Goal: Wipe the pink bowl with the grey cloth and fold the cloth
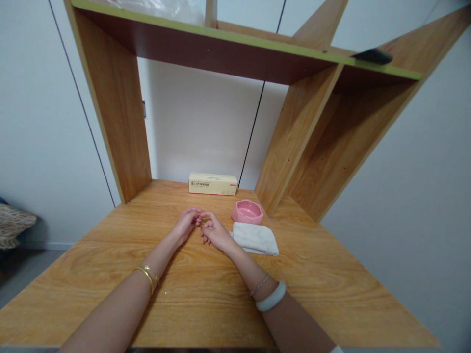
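My left hand (187, 225) hovers or rests over the middle of the desk, its fingers loosely curved and a little apart. Its fingertips meet or almost meet those of my right hand (215, 232), whose fingers are loosely bent and spread. Nothing shows in either hand. Just right of my right wrist lies a folded white cloth (254, 239). A pink angular bowl (247, 219), perhaps an ashtray, stands behind the cloth. Farther back is a cream cling film box (212, 185) with printed lettering, lying lengthwise near the wall.
The wooden desk (184, 299) carries a shelf unit whose left panel (110, 98) and right divider (300, 137) rise at the back. An upper shelf (206, 46) spans above, with clear plastic (162, 9) and a dark object (373, 56) on it. Patterned fabric (16, 223) shows far left.
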`<state>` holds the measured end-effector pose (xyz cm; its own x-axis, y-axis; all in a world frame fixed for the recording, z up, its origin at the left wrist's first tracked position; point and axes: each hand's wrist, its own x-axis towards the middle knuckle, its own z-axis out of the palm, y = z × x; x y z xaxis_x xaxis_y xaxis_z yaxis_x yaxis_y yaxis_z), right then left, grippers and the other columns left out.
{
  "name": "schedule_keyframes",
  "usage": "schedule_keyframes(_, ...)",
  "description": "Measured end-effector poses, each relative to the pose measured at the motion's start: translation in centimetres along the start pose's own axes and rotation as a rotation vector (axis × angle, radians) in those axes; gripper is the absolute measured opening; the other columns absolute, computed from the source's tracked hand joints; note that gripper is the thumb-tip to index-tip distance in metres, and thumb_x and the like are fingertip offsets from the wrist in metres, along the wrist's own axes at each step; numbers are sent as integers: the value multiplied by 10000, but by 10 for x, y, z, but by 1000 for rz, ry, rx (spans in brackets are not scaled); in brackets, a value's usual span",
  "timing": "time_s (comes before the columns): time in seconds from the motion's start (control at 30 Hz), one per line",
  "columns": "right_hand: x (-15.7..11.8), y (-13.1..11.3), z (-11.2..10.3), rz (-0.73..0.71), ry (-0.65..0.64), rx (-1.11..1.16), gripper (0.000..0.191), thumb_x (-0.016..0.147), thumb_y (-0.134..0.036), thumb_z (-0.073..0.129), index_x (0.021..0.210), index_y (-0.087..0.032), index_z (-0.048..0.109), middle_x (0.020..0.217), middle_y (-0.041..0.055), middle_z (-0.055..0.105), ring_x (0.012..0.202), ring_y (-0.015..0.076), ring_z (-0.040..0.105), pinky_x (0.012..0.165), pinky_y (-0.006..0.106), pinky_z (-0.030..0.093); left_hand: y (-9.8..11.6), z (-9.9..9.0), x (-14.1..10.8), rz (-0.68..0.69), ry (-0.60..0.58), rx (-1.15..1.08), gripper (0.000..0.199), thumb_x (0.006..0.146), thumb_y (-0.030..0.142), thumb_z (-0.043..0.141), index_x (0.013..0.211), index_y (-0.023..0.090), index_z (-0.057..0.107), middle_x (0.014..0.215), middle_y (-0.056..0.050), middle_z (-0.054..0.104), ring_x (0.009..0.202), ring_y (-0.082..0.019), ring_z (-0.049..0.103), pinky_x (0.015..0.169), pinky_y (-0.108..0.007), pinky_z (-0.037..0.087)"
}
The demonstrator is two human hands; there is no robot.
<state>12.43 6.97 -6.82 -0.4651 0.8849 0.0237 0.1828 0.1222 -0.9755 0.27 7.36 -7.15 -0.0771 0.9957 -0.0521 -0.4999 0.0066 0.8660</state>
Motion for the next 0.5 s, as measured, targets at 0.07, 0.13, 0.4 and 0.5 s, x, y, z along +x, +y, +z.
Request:
schedule_keyframes(0.07,0,0,0,2,5,0,433,605,-25,347,985,-230,373,545,-123,445,348,43,449,326,114,307,0,1,0,5,5,-1,117,608,41,529,685,116,575,551,15,562,457,-58,475,470,-167,359)
schedule_keyframes(0.13,-1,-1,1,4,9,1,431,607,-26,339,985,-231,371,544,-123,443,346,40,446,325,110,301,0,1,0,2,2,0,106,611,45,535,679,114,576,551,12,562,460,-60,478,466,-169,357)
schedule_keyframes(0.4,-3,-1,0,-9,6,-17,421,624,-31,345,991,-235,365,564,-117,448,350,32,438,328,106,304,1,1,0,-25,-17,-4,104,621,45,532,683,114,577,545,14,558,460,-62,479,472,-172,363)
schedule_keyframes(0.5,-3,-2,0,-2,3,-17,419,625,-19,338,985,-230,369,567,-115,451,348,31,437,323,105,298,1,0,0,-42,-29,-6,103,625,46,526,685,114,576,538,16,552,457,-63,476,470,-173,361)
